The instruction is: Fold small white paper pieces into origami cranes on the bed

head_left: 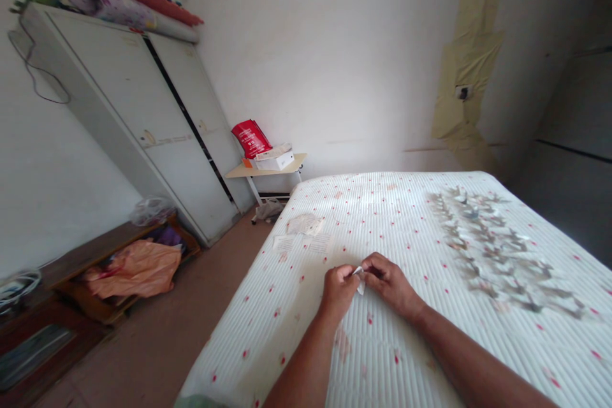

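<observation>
Both hands meet over the middle of the bed, pinching one small piece of folded paper (360, 287) between them. My left hand (340, 287) has its thumb and fingers closed on the paper's left side. From the right, my right hand (388, 280) grips the same piece with bent fingers. Part of the paper is hidden by the fingertips; a pale flap hangs below them. Several flat printed paper sheets (318, 243) lie on the bed beyond my left hand. Rows of small folded paper figures (488, 229) stand on the bed to the right, slightly blurred.
The bed (268, 344) has a white ribbed cover with red dots. Behind its far left corner stands a small table (239, 171) with a red bag (251, 138) and a white box (275, 160). A grey cabinet (143, 102) and a low wooden shelf (76, 280) are at left.
</observation>
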Motion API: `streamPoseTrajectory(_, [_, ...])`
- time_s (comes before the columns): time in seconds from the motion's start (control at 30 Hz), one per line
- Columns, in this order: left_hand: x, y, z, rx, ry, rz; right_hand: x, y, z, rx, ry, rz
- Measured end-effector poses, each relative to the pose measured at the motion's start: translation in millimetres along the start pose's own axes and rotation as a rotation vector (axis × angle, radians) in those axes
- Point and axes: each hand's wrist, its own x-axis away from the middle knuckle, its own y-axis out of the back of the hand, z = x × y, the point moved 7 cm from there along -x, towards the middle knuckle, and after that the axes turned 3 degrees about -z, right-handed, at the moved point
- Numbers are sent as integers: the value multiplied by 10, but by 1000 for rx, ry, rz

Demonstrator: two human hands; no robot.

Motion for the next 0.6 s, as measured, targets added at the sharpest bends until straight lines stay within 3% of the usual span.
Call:
streamPoseTrajectory(0.23, [17,-41,37,28,23,56,-5,12,-19,80,20,-58])
streamPoseTrajectory(0.6, [-16,-33,68,-4,-9,-13,10,-14,-98,87,-28,-29])
